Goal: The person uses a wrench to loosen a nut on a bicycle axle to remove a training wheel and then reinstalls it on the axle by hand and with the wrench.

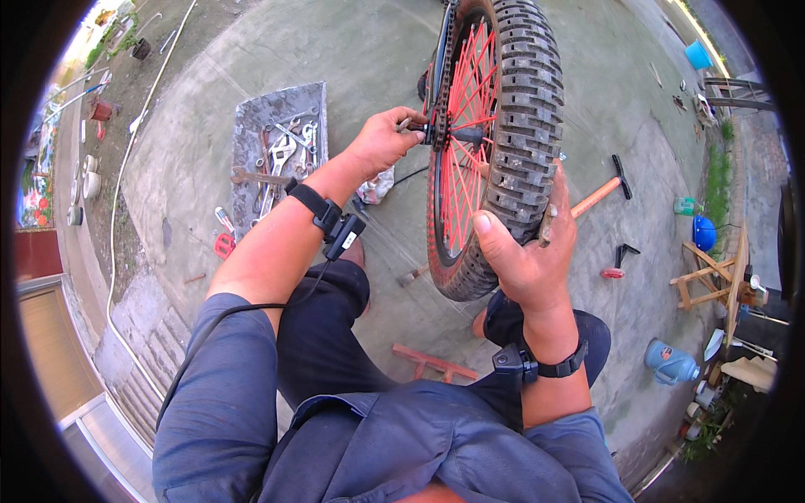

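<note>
A bicycle wheel with a knobby black tyre (521,126) and red spokes (467,84) stands upright in front of me. At its left side, my left hand (387,141) is closed, thumb and fingertips pinching a small dark part at the end of the wheel's axle (426,132). The chain (449,59) runs beside the wheel there. My right hand (537,251) grips the lower right of the tyre, thumb on the near tread and fingers around the far side. A small greyish piece beside those fingers is too unclear to name.
A grey metal tray (245,126) of wrenches lies left on the concrete, with a hammer (264,177) across its edge. Right of the wheel lie an orange-handled tool (599,195) and a red-and-black tool (616,263). A reddish metal stand (432,364) is near my feet; a water jug (671,362) lies right.
</note>
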Demonstrator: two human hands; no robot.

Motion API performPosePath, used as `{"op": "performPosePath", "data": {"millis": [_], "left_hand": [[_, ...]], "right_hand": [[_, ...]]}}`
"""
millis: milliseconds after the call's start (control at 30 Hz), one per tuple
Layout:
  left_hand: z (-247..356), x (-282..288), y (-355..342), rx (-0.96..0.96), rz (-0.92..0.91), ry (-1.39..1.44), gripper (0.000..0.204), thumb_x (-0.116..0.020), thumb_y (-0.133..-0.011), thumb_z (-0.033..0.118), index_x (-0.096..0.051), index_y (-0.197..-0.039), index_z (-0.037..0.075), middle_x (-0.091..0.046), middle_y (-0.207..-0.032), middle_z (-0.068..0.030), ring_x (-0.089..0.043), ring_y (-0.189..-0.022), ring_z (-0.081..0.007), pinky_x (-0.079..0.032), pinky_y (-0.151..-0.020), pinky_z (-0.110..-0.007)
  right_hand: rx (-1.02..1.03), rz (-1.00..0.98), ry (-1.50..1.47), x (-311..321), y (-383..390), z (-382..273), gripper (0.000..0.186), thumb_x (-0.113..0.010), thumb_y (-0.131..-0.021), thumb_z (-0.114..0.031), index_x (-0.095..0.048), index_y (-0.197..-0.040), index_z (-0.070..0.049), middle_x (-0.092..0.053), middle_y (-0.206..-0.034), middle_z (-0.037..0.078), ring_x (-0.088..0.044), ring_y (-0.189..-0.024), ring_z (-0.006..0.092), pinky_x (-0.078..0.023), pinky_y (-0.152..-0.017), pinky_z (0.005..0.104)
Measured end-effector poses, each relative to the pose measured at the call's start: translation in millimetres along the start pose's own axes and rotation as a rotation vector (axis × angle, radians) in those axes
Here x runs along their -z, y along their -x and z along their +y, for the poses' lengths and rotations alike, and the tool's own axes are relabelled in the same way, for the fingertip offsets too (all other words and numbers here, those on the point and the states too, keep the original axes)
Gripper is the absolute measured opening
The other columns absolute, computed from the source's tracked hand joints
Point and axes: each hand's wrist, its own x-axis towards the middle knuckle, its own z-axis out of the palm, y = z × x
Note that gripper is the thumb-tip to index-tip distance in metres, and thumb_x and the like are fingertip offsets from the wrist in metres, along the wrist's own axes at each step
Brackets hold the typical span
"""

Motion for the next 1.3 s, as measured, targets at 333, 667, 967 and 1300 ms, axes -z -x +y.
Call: {"op": "performPosePath", "data": {"millis": [333,667,967,1300], "left_hand": [[-5.2,-6.4,1.7,-0.009,0.081,-0.212,0.026,-0.065,-0.091,0.022,-0.065,-0.106,0.001,-0.066,-0.083,-0.0096,-0.058,-0.076,-0.0159,-0.049,-0.071,-0.032],[4.4,-7.8,3.1,0.237,0.026,0.126,0.026,-0.056,-0.095,0.023,-0.061,-0.109,0.002,-0.062,-0.077,-0.0038,-0.044,-0.053,-0.0079,-0.037,-0.047,-0.025],[7.5,0.4,6.5,0.326,-0.051,0.146,0.038,-0.054,-0.084,0.005,-0.055,-0.121,0.002,-0.062,-0.077,-0.0053,-0.046,-0.052,-0.0076,-0.037,-0.046,-0.024],[10.8,-0.6,4.8,0.312,-0.052,0.154,0.04,-0.055,-0.083,0.003,-0.055,-0.122,0.002,-0.062,-0.077,-0.0047,-0.046,-0.052,-0.0073,-0.037,-0.047,-0.023]], "right_hand": [[-0.062,0.0,-0.051,1.7,3.9,2.0,0.082,-0.078,-0.07,-0.015,-0.037,-0.139,0.003,-0.061,-0.114,0.012,-0.062,-0.097,0.0171,-0.05,-0.087,0.0311],[-0.04,-0.001,-0.037,1.5,2.3,1.7,0.083,-0.078,-0.07,-0.014,-0.036,-0.139,0.004,-0.062,-0.113,0.012,-0.062,-0.097,0.017,-0.05,-0.086,0.031],[-0.012,0.001,0.008,0.8,2.6,0.6,0.064,-0.074,-0.077,-0.021,-0.046,-0.13,0.003,-0.065,-0.111,0.009,-0.06,-0.089,0.0115,-0.048,-0.082,0.0267],[0.004,0.012,0.002,0.1,2.5,1.5,0.063,-0.074,-0.078,-0.021,-0.046,-0.129,0.003,-0.065,-0.111,0.009,-0.059,-0.09,0.0116,-0.048,-0.082,0.0267]]}}
